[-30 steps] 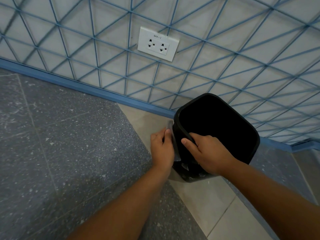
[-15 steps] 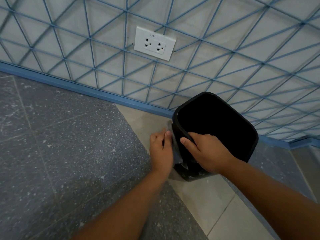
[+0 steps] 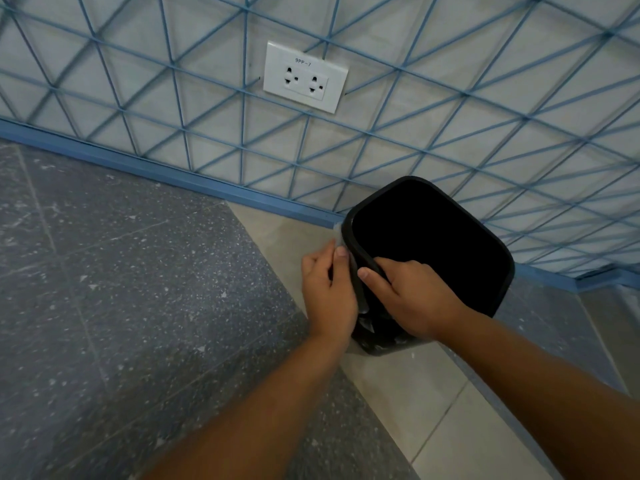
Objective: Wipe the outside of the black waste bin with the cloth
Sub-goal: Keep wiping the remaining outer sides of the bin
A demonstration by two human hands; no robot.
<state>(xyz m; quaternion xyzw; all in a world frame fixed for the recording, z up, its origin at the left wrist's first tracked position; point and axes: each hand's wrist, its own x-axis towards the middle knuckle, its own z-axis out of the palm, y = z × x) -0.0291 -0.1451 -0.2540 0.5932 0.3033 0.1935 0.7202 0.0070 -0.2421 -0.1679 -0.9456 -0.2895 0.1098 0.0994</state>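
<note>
Your left hand (image 3: 328,292) presses the pale cloth (image 3: 341,242) flat against the black waste bin (image 3: 429,258), fingers together, the cloth showing just beyond your fingertips. Your right hand (image 3: 414,299) has its fingers curled over the bin's near rim.

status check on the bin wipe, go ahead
Left hand presses cloth on bin's left outer wall. Right hand grips near rim. Nothing in the way.

One bin (image 3: 429,244), two hands, one cloth (image 3: 337,233)
</note>
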